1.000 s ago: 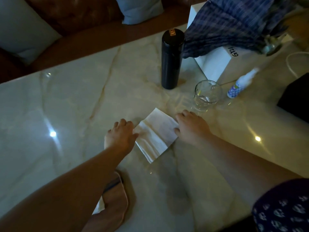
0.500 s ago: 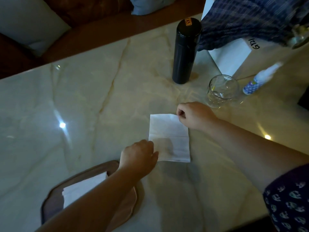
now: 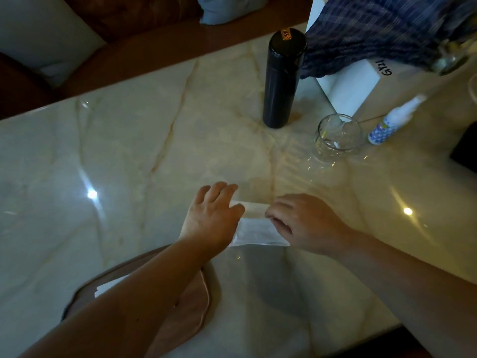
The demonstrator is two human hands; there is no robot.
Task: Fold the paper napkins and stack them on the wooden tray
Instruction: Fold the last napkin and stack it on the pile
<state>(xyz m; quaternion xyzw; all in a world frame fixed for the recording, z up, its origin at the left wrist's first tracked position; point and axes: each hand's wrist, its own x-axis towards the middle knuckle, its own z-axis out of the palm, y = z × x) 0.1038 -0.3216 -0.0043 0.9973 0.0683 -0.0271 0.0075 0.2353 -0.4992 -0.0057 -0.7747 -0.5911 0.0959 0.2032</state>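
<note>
White napkin [image 3: 254, 229] apparently pressed between both hands.

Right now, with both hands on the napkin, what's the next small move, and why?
Probably press the fold flat. The right hand has the napkin's far edge lifted and curling toward the person, while the left hand pins its left side. Stacking on the wooden tray comes afterward.

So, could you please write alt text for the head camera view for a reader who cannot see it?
Two bare hands, left hand and right hand, fold a white paper napkin on a glossy marble table. A brown wooden tray lies near the left forearm; a tall black flask and clear drinking glass stand beyond.
</note>
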